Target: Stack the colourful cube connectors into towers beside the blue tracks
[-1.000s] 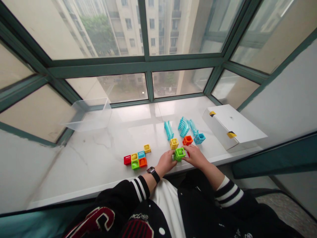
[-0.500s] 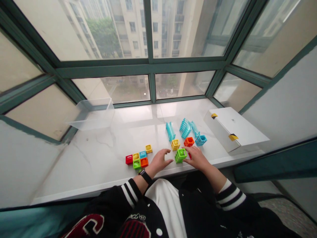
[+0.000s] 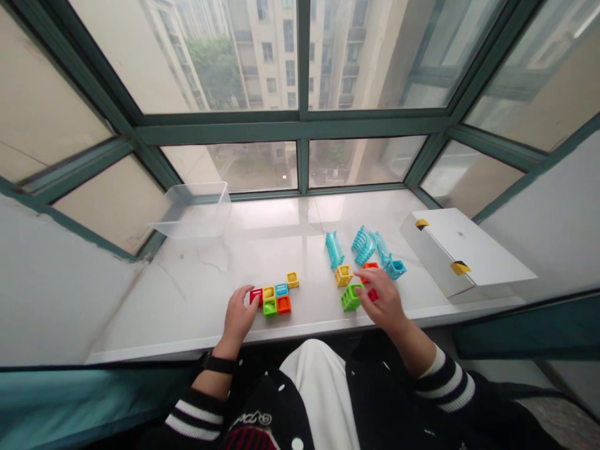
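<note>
My left hand [image 3: 237, 317] rests on the white sill [image 3: 197, 294] with fingers spread, its fingertips touching the red block at the left end of a joined cluster of coloured cube blocks [image 3: 275, 296]. My right hand [image 3: 382, 297] hovers with loose, open fingers beside a green cube block [image 3: 350, 297], and covers most of a red piece [image 3: 374, 294] and an orange cube [image 3: 370, 267]. A yellow cube [image 3: 344, 275] stands just behind the green one. Blue ribbed track pieces [image 3: 364, 245] lie farther back.
A clear plastic tub [image 3: 197, 209] stands at the back left against the window. A white cardboard box [image 3: 464, 253] with yellow tape lies at the right end of the sill. Green window frames close off the back and sides.
My left hand let go of the green cube and moved left to the block cluster. The right hand opened and shifted slightly back. The view swung to the left.
</note>
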Tool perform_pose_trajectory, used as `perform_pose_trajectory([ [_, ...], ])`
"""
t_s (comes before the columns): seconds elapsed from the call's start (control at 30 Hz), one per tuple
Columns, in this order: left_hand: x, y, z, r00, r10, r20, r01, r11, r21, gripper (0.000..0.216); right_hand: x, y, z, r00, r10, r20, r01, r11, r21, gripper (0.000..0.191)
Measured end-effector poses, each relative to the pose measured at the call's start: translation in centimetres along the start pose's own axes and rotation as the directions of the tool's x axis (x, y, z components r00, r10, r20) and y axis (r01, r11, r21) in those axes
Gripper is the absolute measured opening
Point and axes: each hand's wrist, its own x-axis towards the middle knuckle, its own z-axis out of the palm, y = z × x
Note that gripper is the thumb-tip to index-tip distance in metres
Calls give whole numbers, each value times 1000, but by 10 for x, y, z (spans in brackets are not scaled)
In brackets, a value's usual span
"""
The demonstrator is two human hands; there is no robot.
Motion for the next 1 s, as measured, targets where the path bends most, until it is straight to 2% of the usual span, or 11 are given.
perform_pose_trajectory([
  [0.1, -5, 17, 15, 997, 73, 31, -74, 997, 23, 34, 14, -34, 31, 990, -56, 127, 41, 992, 116, 33],
  [0.2, -8, 38, 35, 990, 103, 93, -111, 989, 94, 37, 21, -50, 71, 952, -99, 290, 44, 981, 190, 41],
  [0.3, -12, 51, 49, 984, 88, 153, -114, 979, 170, 42, 17, -43, 110, 912, -61, 406, -11, 985, 174, 50],
  [0.43, -18, 55, 55, 958, 140, 249, -182, 971, 154, 42, 1, -18, 143, 869, 87, 487, -127, 991, 50, 60],
  [0.53, -21, 57, 53, 924, 209, 320, -251, 963, 97, 39, -9, -1, 158, 848, 191, 495, -198, 979, -39, 72],
  [0.7, -27, 64, 51, 904, 259, 340, -291, 956, 45, 39, -15, 15, 172, 809, 276, 518, -228, 961, -156, 78],
  [0.9, -32, 68, 50, 902, 253, 351, -280, 960, 26, 38, -15, 18, 173, 776, 330, 538, -238, 942, -234, 49],
  [1.0, -32, 68, 50, 903, 252, 349, -282, 959, 39, 39, -14, 14, 167, 767, 356, 534, -252, 932, -261, 42],
])
